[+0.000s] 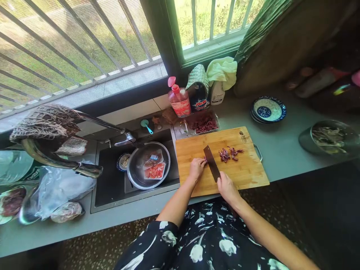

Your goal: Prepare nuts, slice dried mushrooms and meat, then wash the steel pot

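Head view: right hand (pixel 226 186) is gripping the knife (pixel 212 163) by its handle; left hand (pixel 197 167), fingers curled, is pinning soft, likely slippery meat (pixel 204 159) just beside the blade.

Labels on the red bottle (pixel 179 100), dark pouch (pixel 199 98) and cutting board (pixel 222 160) are too small to read.

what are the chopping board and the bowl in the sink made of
The chopping board looks like bamboo or light wood: pale tan, matt, with fine parallel strips and a dark stamped mark near one corner. The bowl in the sink looks like stainless steel: grey and shiny at the rim.
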